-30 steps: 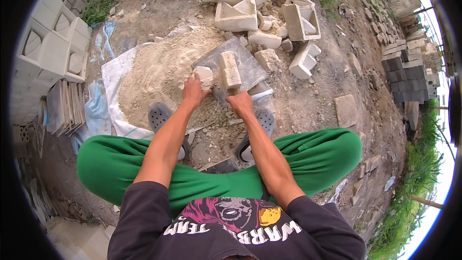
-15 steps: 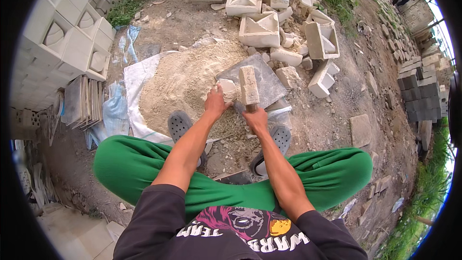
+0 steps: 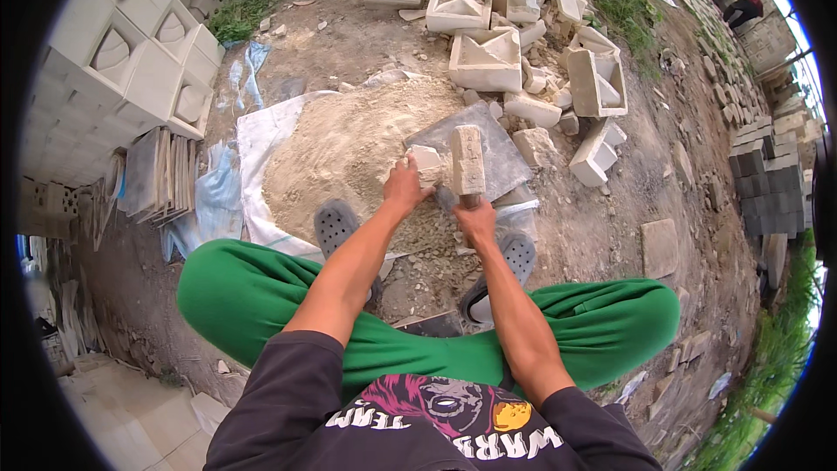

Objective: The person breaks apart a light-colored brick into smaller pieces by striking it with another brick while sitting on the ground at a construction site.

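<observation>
My left hand [image 3: 404,186] is closed around a pale, broken chunk of block [image 3: 425,159] at the near edge of a crushed powder heap [image 3: 349,135]. Just right of it, my right hand [image 3: 476,221] grips the short handle of a hammer. The dust-covered, oblong hammer head [image 3: 468,157] stands over the near part of a flat grey slab [image 3: 510,163], apart from the chunk. Part of the handle is hidden in my fist. Crumbled bits lie between my feet, below both hands.
A white sheet [image 3: 255,155] lies under the heap. Several broken cream blocks [image 3: 486,61] are piled beyond the slab. Stacked blocks [image 3: 131,61] rise at the left, grey bricks [image 3: 767,179] at the right. My grey clogs [image 3: 336,225] flank the work spot. Another person [image 3: 744,7] is far right.
The whole view has shifted slightly, so the scene sits a little farther right. Both hands keep their hold on the chunk and the hammer, with little other visible movement.
</observation>
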Motion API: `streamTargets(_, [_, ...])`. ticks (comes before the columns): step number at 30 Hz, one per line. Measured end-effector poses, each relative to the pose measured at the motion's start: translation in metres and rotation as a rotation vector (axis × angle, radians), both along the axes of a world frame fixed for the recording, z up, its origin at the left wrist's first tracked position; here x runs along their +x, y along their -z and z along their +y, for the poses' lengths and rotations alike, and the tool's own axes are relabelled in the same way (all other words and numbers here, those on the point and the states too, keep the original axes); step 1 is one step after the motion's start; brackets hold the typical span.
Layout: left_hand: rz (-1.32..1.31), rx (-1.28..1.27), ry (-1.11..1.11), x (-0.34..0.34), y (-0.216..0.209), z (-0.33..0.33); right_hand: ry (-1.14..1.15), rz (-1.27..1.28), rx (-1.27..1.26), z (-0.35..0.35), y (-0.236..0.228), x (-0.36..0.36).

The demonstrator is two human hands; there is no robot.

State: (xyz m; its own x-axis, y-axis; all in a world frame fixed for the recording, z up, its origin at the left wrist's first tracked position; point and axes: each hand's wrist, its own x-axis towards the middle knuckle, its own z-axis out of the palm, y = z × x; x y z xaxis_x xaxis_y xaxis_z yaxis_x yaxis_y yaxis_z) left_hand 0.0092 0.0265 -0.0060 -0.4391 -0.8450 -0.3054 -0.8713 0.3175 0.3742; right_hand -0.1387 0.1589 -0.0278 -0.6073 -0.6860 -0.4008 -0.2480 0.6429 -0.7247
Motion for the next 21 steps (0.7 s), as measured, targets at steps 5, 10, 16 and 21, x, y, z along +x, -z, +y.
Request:
streamTargets(5, [-0.007,-0.028,0.002,-0.001,-0.001,0.002,-0.002,0.105,0.128,0.002,-0.015,-0.007])
streamTargets(10, [-0.042,-0.043,0.007,0.001,0.002,-0.001,0.048,-0.004,0.029,0.003,-0.009,-0.008])
streamTargets(16, [-0.034,-0.035,0.019,-0.013,-0.005,-0.001,0.008,0.16,0.175,0.003,0.019,-0.031])
streamTargets(21, [-0.028,-0.026,-0.009,-0.001,0.0,0.0,0.009,0.054,0.006,-0.004,-0.025,-0.013])
